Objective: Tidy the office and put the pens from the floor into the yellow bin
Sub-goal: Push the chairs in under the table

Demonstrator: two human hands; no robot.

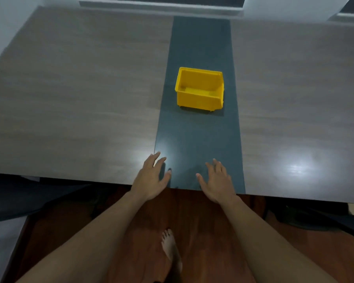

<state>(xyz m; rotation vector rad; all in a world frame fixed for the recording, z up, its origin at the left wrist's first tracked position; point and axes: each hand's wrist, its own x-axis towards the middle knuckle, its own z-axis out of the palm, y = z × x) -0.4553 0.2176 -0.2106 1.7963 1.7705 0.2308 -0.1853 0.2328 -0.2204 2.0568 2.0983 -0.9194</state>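
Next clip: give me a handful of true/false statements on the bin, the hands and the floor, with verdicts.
1. The yellow bin stands on the dark centre strip of the table. True.
2. The bin holds several pens. False: it looks empty.
3. Both hands are open. True: left hand, right hand, neither holding anything.
4. The left hand grips the bin. False: the bin stands well beyond both hands.
5. A bare foot shows on the floor. True.

The yellow bin's (199, 89) inner floor is partly screened by its near wall, the desk (70, 99) is cut off at both side edges, and the bare foot (170, 248) is blurred beyond detail.
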